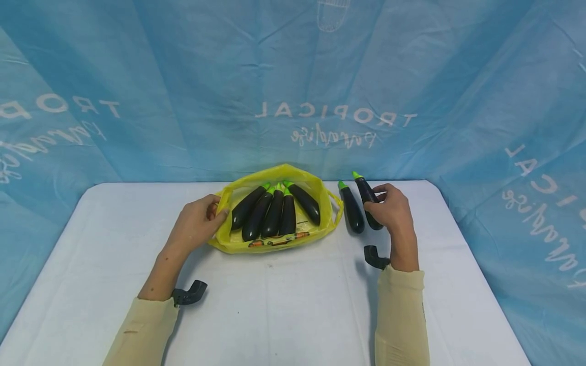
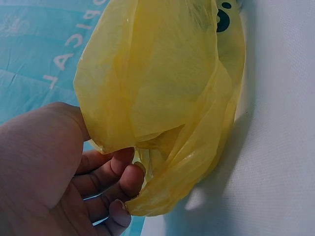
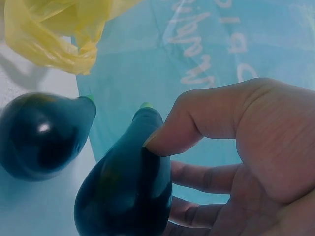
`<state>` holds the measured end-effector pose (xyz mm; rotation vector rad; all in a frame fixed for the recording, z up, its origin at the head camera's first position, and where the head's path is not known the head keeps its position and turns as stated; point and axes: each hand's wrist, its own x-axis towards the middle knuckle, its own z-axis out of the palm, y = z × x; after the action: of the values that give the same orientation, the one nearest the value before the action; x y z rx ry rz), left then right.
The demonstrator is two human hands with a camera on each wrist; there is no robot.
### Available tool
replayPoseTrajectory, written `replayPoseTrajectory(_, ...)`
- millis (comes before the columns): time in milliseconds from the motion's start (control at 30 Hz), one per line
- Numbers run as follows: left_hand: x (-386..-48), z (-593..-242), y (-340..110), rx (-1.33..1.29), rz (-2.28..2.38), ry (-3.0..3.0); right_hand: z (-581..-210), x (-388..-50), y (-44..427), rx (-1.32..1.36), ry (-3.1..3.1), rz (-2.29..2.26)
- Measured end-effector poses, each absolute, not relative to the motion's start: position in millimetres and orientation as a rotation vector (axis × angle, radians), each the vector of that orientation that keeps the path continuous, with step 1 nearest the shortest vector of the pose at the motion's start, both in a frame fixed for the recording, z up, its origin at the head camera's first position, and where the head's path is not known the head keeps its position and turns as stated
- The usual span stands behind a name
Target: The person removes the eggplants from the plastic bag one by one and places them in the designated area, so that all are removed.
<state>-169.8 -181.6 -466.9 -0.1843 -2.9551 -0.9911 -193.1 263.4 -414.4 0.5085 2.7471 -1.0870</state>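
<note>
A yellow plastic bag lies with its mouth spread, several dark eggplants with green stems inside it. At the bag's left edge, my left hand pinches the rim between thumb and fingers; the left wrist view shows the thin plastic by the curled fingers. My right hand grips an eggplant right of the bag, thumb on one side and fingers on the other, also seen in the right wrist view. Beside that, a second loose eggplant rests on the table, touched by neither hand.
The white-covered table ends at a back edge just behind the bag. A blue printed cloth hangs behind and on both sides. One bag handle sticks out toward the loose eggplant. Black wrist mounts sit on both forearms.
</note>
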Motion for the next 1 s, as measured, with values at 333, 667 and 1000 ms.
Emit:
replayPoseTrajectory(333,-171,-466,-181,-0.182,-0.985,-2.972,-423,-195,271,0.512,2.758,-1.091)
replayPoseTrajectory(667,-171,-467,-182,-0.185,-0.996,-2.986,-435,-201,273,0.544,2.725,-1.066)
replayPoseTrajectory(1000,-171,-467,-183,-0.187,-1.013,-2.983,-442,-205,272,0.593,2.698,-1.047)
